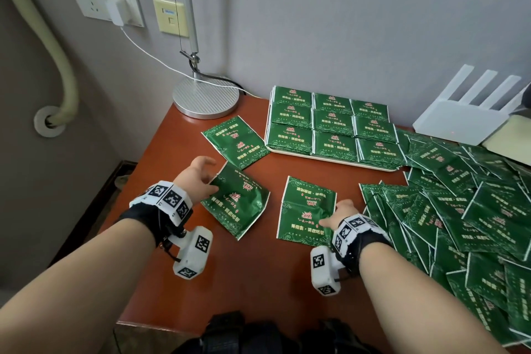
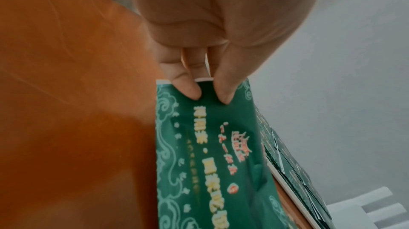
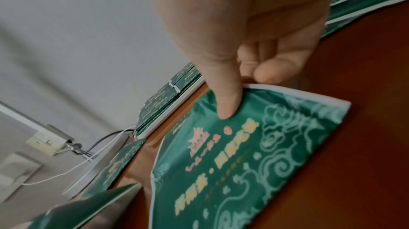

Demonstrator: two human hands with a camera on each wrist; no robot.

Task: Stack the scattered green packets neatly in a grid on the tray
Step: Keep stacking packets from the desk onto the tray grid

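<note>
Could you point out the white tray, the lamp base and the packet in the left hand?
White flat tray (image 1: pixel 330 158), head view, front rim.
Round silver metal lamp base (image 1: pixel 205 98), head view, ribbed top.
Green printed foil packet (image 1: pixel 238 204), head view, middle.

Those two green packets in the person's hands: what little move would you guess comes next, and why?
Probably lifting both toward the tray. The left hand pinches one packet at its edge, the right hand pinches another packet, and the tray already holds a neat three-by-three grid.
</note>
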